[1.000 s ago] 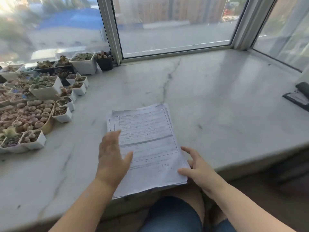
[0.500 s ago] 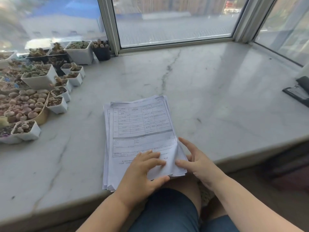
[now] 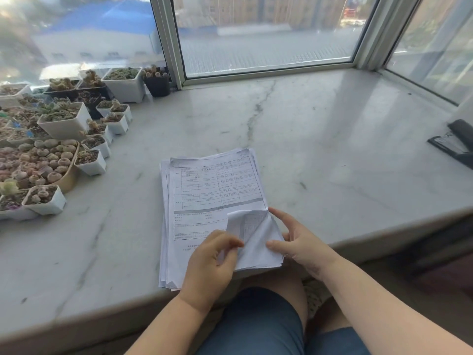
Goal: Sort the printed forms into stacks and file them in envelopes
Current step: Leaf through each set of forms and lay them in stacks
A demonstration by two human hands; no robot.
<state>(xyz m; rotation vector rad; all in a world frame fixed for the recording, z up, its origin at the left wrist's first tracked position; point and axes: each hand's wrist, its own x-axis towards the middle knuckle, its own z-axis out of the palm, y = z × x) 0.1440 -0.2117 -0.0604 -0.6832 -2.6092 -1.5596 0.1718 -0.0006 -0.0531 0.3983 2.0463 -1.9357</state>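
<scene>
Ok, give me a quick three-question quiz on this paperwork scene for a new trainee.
1. True or false: the stack of forms lies on the marble sill.
2. Which corner of the top sheet is lifted? A) far left B) near right C) far right
3. Fill in: the left hand ____ the curled corner between thumb and fingers.

Key: 1 true. 2 B. 3 pinches; the right hand rests beside the stack, fingers at the fold.
</scene>
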